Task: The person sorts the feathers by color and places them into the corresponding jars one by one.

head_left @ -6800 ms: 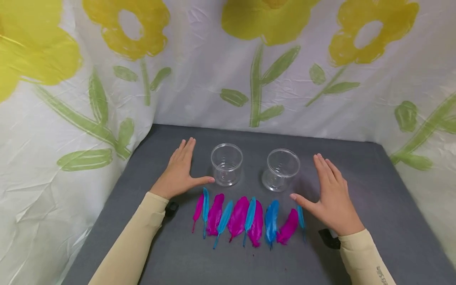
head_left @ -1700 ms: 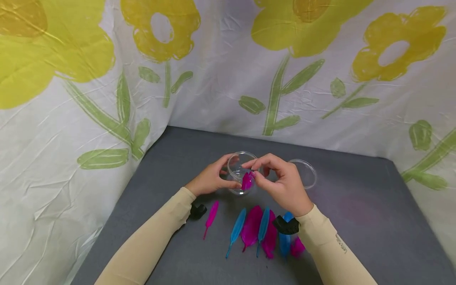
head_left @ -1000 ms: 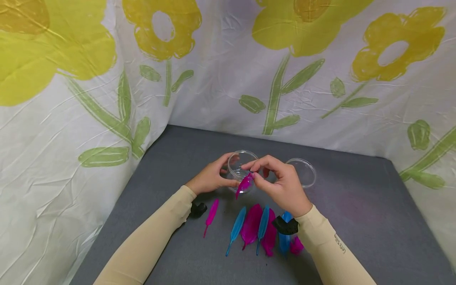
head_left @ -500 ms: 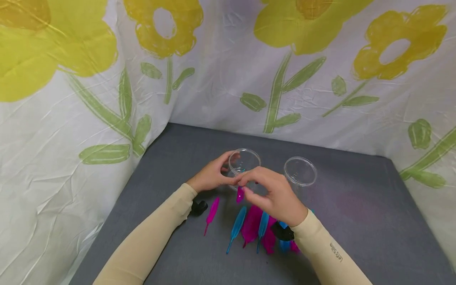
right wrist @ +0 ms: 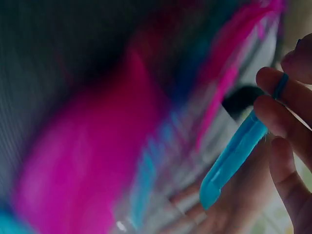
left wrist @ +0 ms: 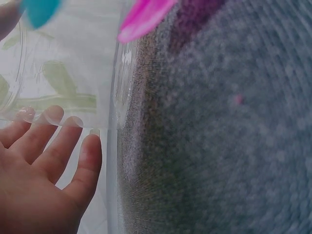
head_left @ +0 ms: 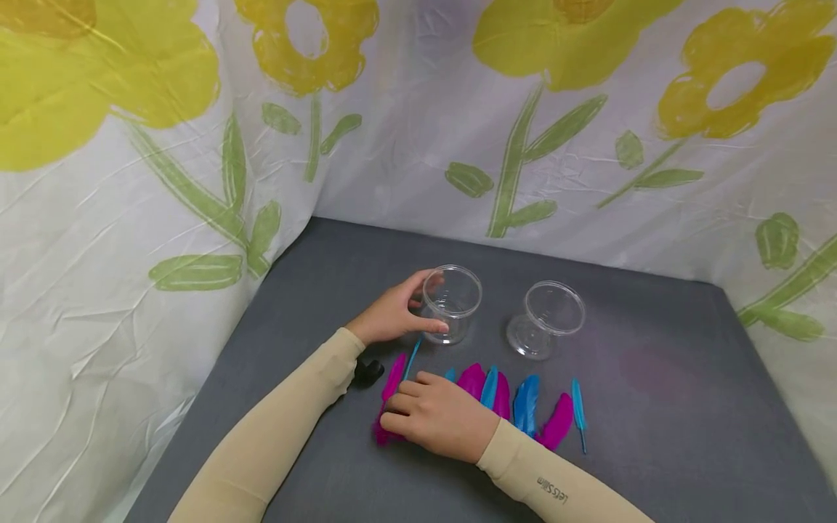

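In the head view my left hand holds a clear plastic cup, thumb across its near side and fingers round its far left side. The left wrist view shows those fingers against the see-through wall. My right hand is low over the left end of a row of feathers. Its fingers grip a slim blue feather by the quill, and the other end points toward the cup. A fluffy magenta feather end shows just below the knuckles. A slim magenta feather lies left of it, partly covered.
A second clear cup stands to the right. Right of my hand lie magenta feathers, a broad blue feather and a thin blue one on the grey cloth. A flowered curtain hangs behind.
My right hand has left the front of the cup, moving down and left to the feathers, with the magenta feather going along. Earlier both hands moved in from beside the cups. The left hand keeps its hold.
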Motion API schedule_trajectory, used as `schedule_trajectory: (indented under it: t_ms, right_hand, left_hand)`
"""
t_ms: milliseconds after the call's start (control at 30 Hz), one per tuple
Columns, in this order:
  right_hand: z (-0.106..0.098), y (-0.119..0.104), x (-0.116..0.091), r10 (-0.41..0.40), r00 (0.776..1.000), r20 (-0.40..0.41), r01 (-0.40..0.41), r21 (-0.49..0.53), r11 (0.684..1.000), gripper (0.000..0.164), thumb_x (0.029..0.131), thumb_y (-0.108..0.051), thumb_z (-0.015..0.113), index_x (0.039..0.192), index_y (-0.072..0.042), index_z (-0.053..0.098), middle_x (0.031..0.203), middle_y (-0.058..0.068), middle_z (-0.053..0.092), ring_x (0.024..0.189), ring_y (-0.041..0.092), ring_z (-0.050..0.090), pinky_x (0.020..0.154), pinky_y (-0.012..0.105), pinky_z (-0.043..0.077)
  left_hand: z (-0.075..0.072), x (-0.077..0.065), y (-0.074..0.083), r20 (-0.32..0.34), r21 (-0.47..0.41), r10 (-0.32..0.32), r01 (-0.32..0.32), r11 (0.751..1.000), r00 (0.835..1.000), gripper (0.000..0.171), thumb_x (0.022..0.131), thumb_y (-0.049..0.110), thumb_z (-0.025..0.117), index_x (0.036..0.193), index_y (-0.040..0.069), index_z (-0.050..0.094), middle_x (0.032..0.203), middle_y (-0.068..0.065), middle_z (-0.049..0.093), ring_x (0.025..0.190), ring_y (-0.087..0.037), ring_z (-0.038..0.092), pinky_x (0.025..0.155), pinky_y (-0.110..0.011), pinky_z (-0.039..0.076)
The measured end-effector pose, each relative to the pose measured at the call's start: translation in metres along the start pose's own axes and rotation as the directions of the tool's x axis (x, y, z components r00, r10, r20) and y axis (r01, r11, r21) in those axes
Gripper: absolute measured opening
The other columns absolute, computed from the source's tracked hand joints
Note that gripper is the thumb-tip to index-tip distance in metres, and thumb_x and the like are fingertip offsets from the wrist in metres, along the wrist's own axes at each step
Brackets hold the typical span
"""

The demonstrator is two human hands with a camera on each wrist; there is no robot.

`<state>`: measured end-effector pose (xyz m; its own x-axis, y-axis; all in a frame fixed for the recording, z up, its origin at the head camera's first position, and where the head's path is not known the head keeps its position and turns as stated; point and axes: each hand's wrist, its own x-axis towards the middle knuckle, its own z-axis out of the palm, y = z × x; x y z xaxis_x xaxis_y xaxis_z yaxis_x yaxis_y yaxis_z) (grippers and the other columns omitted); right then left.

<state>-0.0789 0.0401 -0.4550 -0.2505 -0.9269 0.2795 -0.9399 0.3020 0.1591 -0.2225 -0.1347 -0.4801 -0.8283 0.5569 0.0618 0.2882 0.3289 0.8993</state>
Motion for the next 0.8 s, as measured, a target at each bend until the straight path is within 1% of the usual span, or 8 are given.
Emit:
schedule_trajectory:
  t_ms: [67, 167, 267, 367, 467, 600, 700, 800]
  right_hand:
    - [0.007, -0.003, -0.001, 0.008, 0.999, 0.036, -0.009, 0.018, 1.000, 0.012, 0.099, -0.018, 0.075, 0.104, -0.026, 0.069, 0.108, -0.014, 0.077, 0.095, 0.006, 0.068, 0.079, 0.024, 0.050]
    - [0.010, -0.002, -0.003, 0.036, 0.997, 0.072, -0.040, 0.049, 0.998, 0.018, 0.095, -0.022, 0.080, 0.109, -0.028, 0.071, 0.112, -0.015, 0.077, 0.099, 0.006, 0.069, 0.083, 0.024, 0.053]
    - [0.005, 0.002, -0.004, 0.070, 0.994, 0.087, -0.078, 0.082, 0.994, 0.026, 0.092, -0.024, 0.084, 0.116, -0.029, 0.074, 0.115, -0.014, 0.076, 0.100, 0.007, 0.069, 0.086, 0.024, 0.055]
    - [-0.003, 0.008, -0.004, 0.098, 0.992, 0.085, -0.106, 0.094, 0.990, 0.030, 0.091, -0.024, 0.085, 0.120, -0.027, 0.076, 0.118, -0.013, 0.076, 0.098, 0.007, 0.068, 0.086, 0.024, 0.056]
    - [-0.010, 0.014, -0.002, 0.119, 0.989, 0.086, -0.124, 0.063, 0.990, 0.028, 0.092, -0.021, 0.085, 0.119, -0.026, 0.078, 0.116, -0.013, 0.077, 0.098, 0.007, 0.068, 0.087, 0.025, 0.057]
    - [-0.015, 0.018, 0.003, 0.131, 0.984, 0.120, -0.132, 0.005, 0.991, 0.025, 0.093, -0.020, 0.086, 0.117, -0.028, 0.080, 0.111, -0.012, 0.078, 0.098, 0.008, 0.069, 0.087, 0.027, 0.058]
    - [-0.011, 0.018, 0.009, 0.112, 0.982, 0.150, -0.109, -0.028, 0.994, 0.019, 0.096, -0.020, 0.084, 0.112, -0.030, 0.081, 0.102, -0.012, 0.076, 0.091, 0.009, 0.066, 0.080, 0.026, 0.055]
    - [-0.005, 0.015, 0.015, 0.088, 0.984, 0.158, -0.080, -0.052, 0.995, 0.014, 0.098, -0.018, 0.081, 0.106, -0.030, 0.081, 0.095, -0.010, 0.072, 0.085, 0.009, 0.063, 0.075, 0.026, 0.050]
  left_hand:
    - [0.000, 0.001, 0.001, 0.002, -0.002, -0.001, 0.001, 1.000, 1.000, 0.095, 0.088, 0.046, 0.090, 0.165, 0.038, 0.035, 0.169, 0.001, 0.047, 0.153, -0.017, 0.048, 0.121, -0.049, 0.048]
    - [0.000, 0.002, 0.002, 0.002, -0.003, 0.003, -0.003, 1.000, 1.000, 0.096, 0.088, 0.046, 0.091, 0.166, 0.037, 0.034, 0.170, 0.002, 0.047, 0.154, -0.016, 0.048, 0.122, -0.049, 0.048]
    - [0.000, 0.003, 0.003, 0.001, 0.001, 0.013, -0.013, 1.000, 1.000, 0.097, 0.088, 0.045, 0.091, 0.166, 0.036, 0.034, 0.170, 0.001, 0.047, 0.154, -0.017, 0.048, 0.121, -0.049, 0.048]
    - [-0.001, 0.004, 0.004, -0.002, -0.004, 0.025, -0.025, 1.000, 1.000, 0.097, 0.088, 0.043, 0.091, 0.166, 0.034, 0.035, 0.170, -0.002, 0.047, 0.153, -0.021, 0.049, 0.121, -0.050, 0.048]
    - [-0.001, 0.004, 0.004, -0.004, -0.008, 0.029, -0.029, 1.000, 1.000, 0.096, 0.088, 0.042, 0.092, 0.166, 0.033, 0.036, 0.169, -0.004, 0.047, 0.153, -0.024, 0.049, 0.121, -0.052, 0.048]
    - [-0.002, 0.003, 0.004, -0.002, -0.007, 0.023, -0.023, 1.000, 1.000, 0.097, 0.088, 0.042, 0.091, 0.167, 0.032, 0.035, 0.169, -0.003, 0.047, 0.153, -0.024, 0.049, 0.121, -0.053, 0.048]
    - [-0.002, 0.002, 0.003, -0.002, -0.005, 0.015, -0.015, 1.000, 1.000, 0.098, 0.089, 0.042, 0.091, 0.167, 0.031, 0.035, 0.169, 0.000, 0.047, 0.153, -0.023, 0.049, 0.121, -0.052, 0.048]
    - [-0.002, 0.001, 0.001, -0.001, -0.006, 0.011, -0.011, 1.000, 1.000, 0.098, 0.089, 0.042, 0.090, 0.168, 0.030, 0.034, 0.169, 0.001, 0.047, 0.153, -0.023, 0.049, 0.121, -0.051, 0.048]
